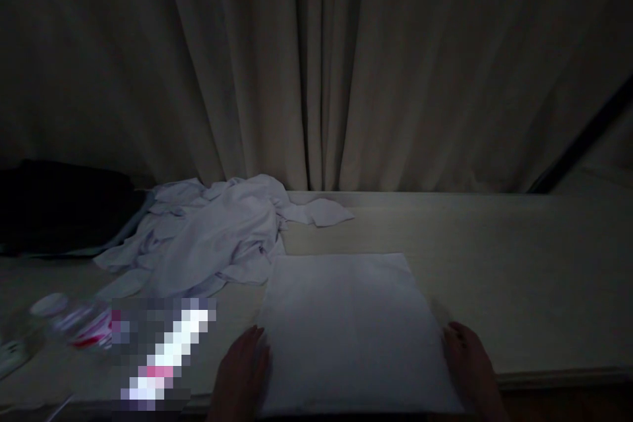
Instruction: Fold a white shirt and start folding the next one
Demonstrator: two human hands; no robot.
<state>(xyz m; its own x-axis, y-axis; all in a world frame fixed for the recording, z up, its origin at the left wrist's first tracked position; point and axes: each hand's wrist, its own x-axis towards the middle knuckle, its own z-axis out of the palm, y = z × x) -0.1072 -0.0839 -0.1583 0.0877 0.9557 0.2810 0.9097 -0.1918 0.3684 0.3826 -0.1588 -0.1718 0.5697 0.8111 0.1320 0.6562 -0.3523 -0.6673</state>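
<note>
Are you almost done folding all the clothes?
One white cloth already lies folded flat on the table. The left hand and right hand press its two sides. The crumpled pile of clothes behind it looks unfolded.

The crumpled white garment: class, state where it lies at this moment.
In the head view, the crumpled white garment lies left of centre on the table, below the curtain and behind the flat folded cloth.

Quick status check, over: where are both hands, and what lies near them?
Left hand and right hand flat at the sides of the folded white cloth. Crumpled white garment behind left. Clear plastic bottle lying far left.
</note>
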